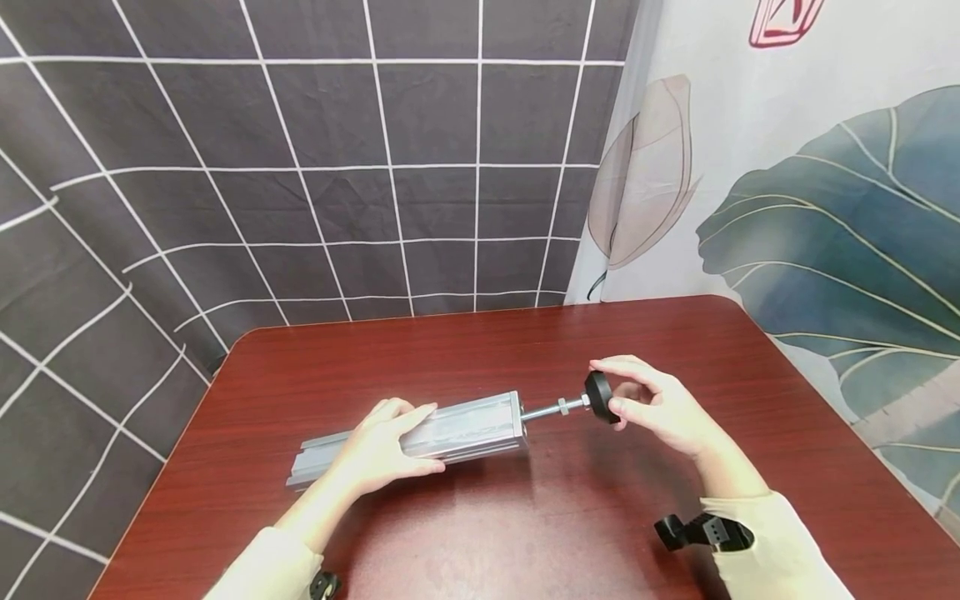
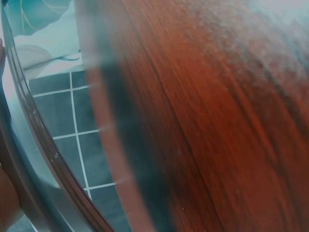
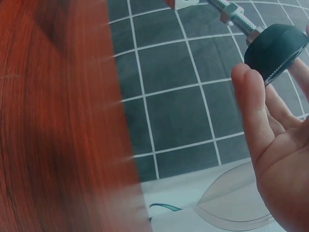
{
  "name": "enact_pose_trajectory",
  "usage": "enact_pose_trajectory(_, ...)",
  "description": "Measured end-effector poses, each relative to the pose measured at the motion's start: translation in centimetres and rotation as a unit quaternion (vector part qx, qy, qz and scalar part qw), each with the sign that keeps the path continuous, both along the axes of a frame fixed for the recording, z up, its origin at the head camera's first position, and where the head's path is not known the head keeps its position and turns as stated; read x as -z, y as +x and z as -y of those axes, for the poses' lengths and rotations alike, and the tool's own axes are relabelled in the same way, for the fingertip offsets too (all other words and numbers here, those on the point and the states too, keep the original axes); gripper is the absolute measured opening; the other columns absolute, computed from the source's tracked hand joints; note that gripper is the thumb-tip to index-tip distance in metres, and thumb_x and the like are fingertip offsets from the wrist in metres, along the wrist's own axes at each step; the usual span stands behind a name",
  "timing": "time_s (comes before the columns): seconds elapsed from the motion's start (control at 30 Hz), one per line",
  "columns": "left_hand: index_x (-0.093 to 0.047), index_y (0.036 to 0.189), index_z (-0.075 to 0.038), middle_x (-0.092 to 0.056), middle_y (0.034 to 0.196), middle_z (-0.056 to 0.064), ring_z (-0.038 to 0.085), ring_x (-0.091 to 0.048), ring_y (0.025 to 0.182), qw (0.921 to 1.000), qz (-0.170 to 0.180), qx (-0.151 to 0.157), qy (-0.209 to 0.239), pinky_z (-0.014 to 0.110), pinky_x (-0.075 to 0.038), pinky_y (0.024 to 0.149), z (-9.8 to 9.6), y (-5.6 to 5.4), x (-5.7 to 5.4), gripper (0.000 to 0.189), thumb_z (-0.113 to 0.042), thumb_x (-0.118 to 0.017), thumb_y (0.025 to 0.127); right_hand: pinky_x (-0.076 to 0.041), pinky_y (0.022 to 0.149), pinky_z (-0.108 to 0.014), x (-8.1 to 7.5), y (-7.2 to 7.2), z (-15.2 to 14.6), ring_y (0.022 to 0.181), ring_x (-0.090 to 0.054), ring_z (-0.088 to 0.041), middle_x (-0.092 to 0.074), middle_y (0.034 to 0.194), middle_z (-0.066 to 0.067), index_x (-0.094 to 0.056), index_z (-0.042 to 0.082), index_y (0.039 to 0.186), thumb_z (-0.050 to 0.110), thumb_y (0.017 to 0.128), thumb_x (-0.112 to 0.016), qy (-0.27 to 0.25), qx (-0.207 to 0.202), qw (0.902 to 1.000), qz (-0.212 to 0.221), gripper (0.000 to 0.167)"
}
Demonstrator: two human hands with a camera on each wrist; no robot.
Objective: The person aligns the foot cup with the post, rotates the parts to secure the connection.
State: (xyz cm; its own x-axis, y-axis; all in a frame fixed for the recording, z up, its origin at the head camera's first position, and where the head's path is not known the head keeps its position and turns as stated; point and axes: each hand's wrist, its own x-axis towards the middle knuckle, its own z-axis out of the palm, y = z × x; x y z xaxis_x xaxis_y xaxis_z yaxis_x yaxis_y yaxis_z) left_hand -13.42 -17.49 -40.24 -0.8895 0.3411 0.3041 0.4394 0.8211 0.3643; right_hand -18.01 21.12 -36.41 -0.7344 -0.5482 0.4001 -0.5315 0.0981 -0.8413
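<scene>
A silver aluminium profile (image 1: 480, 423) lies slanted over the table in the head view. My left hand (image 1: 382, 448) grips its middle, thumb on the near side and fingers across the top. From its right end sticks a threaded rod (image 1: 538, 412) carrying a hex nut (image 1: 563, 407) and a black levelling foot (image 1: 599, 397). My right hand (image 1: 660, 408) pinches the rim of that foot between thumb and fingers. The right wrist view shows the black foot (image 3: 275, 52) close up, fingertips at its edge. Only a curved strip of the profile (image 2: 46, 169) appears in the left wrist view.
The red-brown wooden table (image 1: 465, 542) ends at a dark grid-patterned curtain (image 1: 420, 200) behind and on the left. A pale leaf-print curtain (image 1: 675, 250) hangs at the right. A black wrist mount (image 1: 705, 532) sits on the right sleeve.
</scene>
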Motion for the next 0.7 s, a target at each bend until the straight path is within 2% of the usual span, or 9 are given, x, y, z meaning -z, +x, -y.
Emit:
enact_pose_trajectory(0.23, -0.063, 0.124, -0.017, -0.053, 0.098, -0.002, 0.017, -0.050, 0.095, 1.0000, 0.000, -0.005, 0.007, 0.035, -0.044, 0.080, 0.13, 0.08, 0.25, 0.075, -0.051, -0.082, 0.060, -0.050, 0.059, -0.026, -0.11, 0.23, -0.11, 0.076, -0.060, -0.016, -0.042, 0.128, 0.004, -0.036, 0.004, 0.142, -0.012, 0.076, -0.067, 0.029, -0.037, 0.9989, -0.001, 0.074)
enact_pose_trajectory(0.47, -0.063, 0.124, -0.017, -0.053, 0.098, -0.001, 0.017, -0.050, 0.095, 1.0000, 0.003, -0.007, 0.006, 0.035, -0.044, 0.081, 0.13, 0.17, 0.21, 0.075, -0.050, -0.082, 0.060, -0.053, 0.065, -0.029, 0.08, 0.32, -0.11, 0.075, -0.062, -0.021, -0.038, 0.128, -0.001, -0.027, 0.003, 0.145, -0.019, 0.078, -0.059, 0.009, -0.078, 0.9966, 0.025, 0.078)
enact_pose_trajectory(0.57, -0.063, 0.124, -0.016, -0.053, 0.098, -0.001, 0.017, -0.050, 0.095, 0.9999, 0.006, -0.007, 0.007, 0.035, -0.044, 0.081, 0.12, 0.23, 0.13, 0.074, -0.051, -0.082, 0.061, -0.054, 0.067, -0.032, 0.14, 0.34, -0.18, 0.072, -0.063, -0.024, -0.045, 0.119, -0.005, -0.025, 0.004, 0.146, -0.020, 0.079, -0.057, -0.001, -0.090, 0.9953, 0.037, 0.078)
enact_pose_trajectory(0.7, -0.063, 0.124, -0.016, -0.053, 0.098, -0.001, 0.017, -0.050, 0.095, 0.9999, 0.010, -0.007, 0.010, 0.035, -0.044, 0.080, 0.08, 0.34, 0.03, 0.074, -0.051, -0.081, 0.061, -0.054, 0.065, -0.032, 0.17, 0.44, -0.36, 0.068, -0.063, -0.022, -0.058, 0.096, -0.012, -0.029, 0.007, 0.146, -0.018, 0.079, -0.059, -0.011, -0.090, 0.9946, 0.051, 0.078)
